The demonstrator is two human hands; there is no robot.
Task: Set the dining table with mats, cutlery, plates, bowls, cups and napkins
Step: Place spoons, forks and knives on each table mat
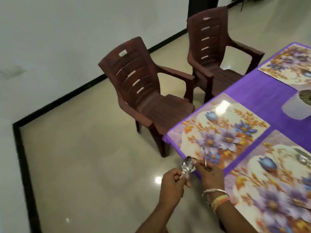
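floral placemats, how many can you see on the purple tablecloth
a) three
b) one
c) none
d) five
A: three floral placemats lie on the purple tablecloth, one at the near corner, one closer to the person and one at the far end.

I see the bench [262, 88] at my right, carrying three mats: the near mat [269, 187], the middle mat [218, 130] behind it, and the far mat [286, 64] beyond. A pot [297, 106] sits on the bench right of the middle mat. Two chairs stand left of the bench, the far chair [212, 47] behind the near chair [144, 91]. The left hand [171, 184] holds a spoon [186, 163] just off the bench corner. The right hand [208, 172] holds a utensil [204, 155] over the middle mat's near edge.
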